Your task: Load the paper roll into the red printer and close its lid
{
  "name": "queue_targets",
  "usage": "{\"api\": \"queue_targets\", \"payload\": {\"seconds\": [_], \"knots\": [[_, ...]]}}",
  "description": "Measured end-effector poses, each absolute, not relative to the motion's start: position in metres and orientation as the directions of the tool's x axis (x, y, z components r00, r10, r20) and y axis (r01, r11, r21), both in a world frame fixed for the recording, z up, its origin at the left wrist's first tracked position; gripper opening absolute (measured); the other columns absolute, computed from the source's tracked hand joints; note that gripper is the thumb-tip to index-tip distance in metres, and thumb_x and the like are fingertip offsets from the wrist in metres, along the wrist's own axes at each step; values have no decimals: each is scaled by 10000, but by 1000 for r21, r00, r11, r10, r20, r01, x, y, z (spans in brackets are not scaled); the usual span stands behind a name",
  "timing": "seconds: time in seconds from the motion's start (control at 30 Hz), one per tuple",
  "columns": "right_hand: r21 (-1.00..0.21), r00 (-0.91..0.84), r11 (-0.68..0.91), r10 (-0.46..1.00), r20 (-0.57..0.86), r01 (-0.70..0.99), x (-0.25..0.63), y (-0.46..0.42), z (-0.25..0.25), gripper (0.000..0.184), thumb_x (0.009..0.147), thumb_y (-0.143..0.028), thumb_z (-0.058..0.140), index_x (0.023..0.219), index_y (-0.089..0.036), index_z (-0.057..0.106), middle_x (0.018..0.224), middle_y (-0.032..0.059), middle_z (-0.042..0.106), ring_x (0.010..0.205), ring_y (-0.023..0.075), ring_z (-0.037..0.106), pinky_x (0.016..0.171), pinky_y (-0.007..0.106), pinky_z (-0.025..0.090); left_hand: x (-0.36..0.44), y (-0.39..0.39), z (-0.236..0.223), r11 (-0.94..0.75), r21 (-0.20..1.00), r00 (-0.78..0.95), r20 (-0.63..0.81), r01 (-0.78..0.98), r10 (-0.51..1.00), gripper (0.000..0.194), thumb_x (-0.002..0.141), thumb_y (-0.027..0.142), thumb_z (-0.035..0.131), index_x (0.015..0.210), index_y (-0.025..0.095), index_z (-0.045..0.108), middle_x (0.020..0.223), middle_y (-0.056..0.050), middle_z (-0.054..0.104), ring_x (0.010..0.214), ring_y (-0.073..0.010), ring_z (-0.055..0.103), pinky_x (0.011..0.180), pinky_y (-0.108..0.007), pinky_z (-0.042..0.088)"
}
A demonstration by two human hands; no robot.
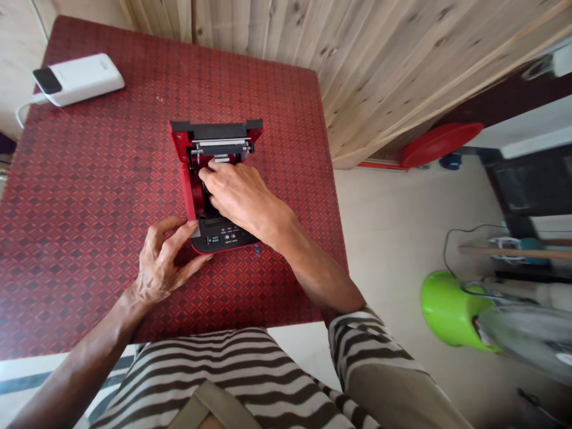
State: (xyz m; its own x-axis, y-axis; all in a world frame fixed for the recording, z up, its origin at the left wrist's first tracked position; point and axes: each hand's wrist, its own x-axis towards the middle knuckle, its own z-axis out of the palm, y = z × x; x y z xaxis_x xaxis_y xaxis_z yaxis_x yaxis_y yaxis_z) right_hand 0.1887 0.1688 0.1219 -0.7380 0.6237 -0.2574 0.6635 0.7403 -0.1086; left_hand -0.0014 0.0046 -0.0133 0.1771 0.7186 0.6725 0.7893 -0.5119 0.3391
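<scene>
A small red-and-black printer stands on the table with its lid raised at the far side. Buttons and a small display show on its black near panel. My left hand grips the printer's near left corner, fingers on top and thumb low at the front edge. Reaching over the body from the right, my right hand has its fingers curled down inside the open compartment, just below the roller. Its fingertips are partly hidden, so what they hold, if anything, does not show.
A white power bank with a cable lies at the far left of the red patterned table. Wooden panelling rises behind the table. On the floor to the right are a green bucket and a blurred fan.
</scene>
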Motion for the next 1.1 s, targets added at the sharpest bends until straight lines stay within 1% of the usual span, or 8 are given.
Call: {"api": "queue_targets", "payload": {"seconds": [0.13, 0.3, 0.47, 0.57, 0.67, 0.77, 0.87, 1.1], "knots": [[-158, -716, 704, 644, -271, 693, 192, 170, 127, 602, 1216, 25, 498, 1713, -142, 796, 1613, 228, 890, 1352, 369, 920, 1069, 461, 719, -1, 5, -14, -506, 328, 181, 671, 798, 719, 841, 1209, 475, 932, 1928, 269, 547, 1472, -173, 817, 1295, -307, 884, 1057, -416, 816], [-175, -707, 688, 663, -243, 705, 191, 166, 133, 552, 1195, 31, 518, 1583, -139, 872, 1492, 230, 930, 1307, 384, 922, 1060, 481, 704, -1, 6, -14, -504, 331, 177, 671, 798, 720, 834, 1200, 483, 943, 1908, 256, 566, 1468, -179, 821, 1298, -319, 877, 1059, -433, 814], [-232, -707, 669, 681, -188, 706, 202, 154, 136, 525, 1205, -4, 550, 1576, -186, 874, 1455, 188, 935, 1194, 358, 921, 1004, 476, 699, -3, 5, -15, -501, 373, 158, 658, 781, 736, 769, 1180, 489, 972, 1841, 295, 631, 1487, -161, 831, 1307, -324, 889, 1045, -444, 816], [-381, -696, 647, 718, 12, 661, 230, 152, 134, 395, 1211, -79, 642, 1481, -230, 888, 1421, 109, 931, 1128, 289, 897, 979, 435, 712, -4, 4, -16, -490, 410, 136, 644, 769, 752, 745, 1155, 464, 1006, 1805, 321, 673, 1502, -154, 835, 1309, -324, 894, 1041, -447, 818], [-638, -628, 608, 740, 239, 474, 268, 162, 123, 235, 1143, -232, 854, 1372, -272, 885, 1346, 43, 926, 980, 205, 835, 888, 366, 721, -5, 4, -16, -498, 423, 137, 642, 757, 755, 789, 1126, 427, 1036, 1820, 328, 674, 1506, -162, 835, 1327, -341, 891, 1066, -469, 820], [-844, -471, 449, 837, 280, 295, 298, 186, 96, 367, 1066, -540, 1025, 1312, -319, 865, 1178, 9, 913, 866, 200, 789, 767, 359, 729, -6, 5, -16, -507, 406, 156, 645, 760, 749, 865, 1122, 421, 1036, 1875, 332, 619, 1499, -177, 829, 1330, -360, 885, 1073, -501, 824], [-906, -305, 349, 913, 271, 240, 310, 210, 56, 606, 960, -800, 1073, 1265, -337, 829, 1129, 6, 895, 988, 251, 840, 836, 416, 778, -5, 6, -16, -507, 387, 169, 643, 770, 747, 887, 1147, 438, 1007, 1912, 351, 569, 1488, -180, 826, 1309, -358, 881, 1046, -514, 830], [-938, -285, 220, 948, 141, 267, 296, 224, -15, 672, 907, -907, 992, 1133, -319, 757, 1075, 13, 900, 922, 246, 817, 919, 460, 730, -6, 8, -17, -492, 370, 158, 651, 788, 743, 807, 1191, 527, 947, 1884, 350, 575, 1469, -157, 815, 1309, -333, 860, 1055, -490, 791]]}}
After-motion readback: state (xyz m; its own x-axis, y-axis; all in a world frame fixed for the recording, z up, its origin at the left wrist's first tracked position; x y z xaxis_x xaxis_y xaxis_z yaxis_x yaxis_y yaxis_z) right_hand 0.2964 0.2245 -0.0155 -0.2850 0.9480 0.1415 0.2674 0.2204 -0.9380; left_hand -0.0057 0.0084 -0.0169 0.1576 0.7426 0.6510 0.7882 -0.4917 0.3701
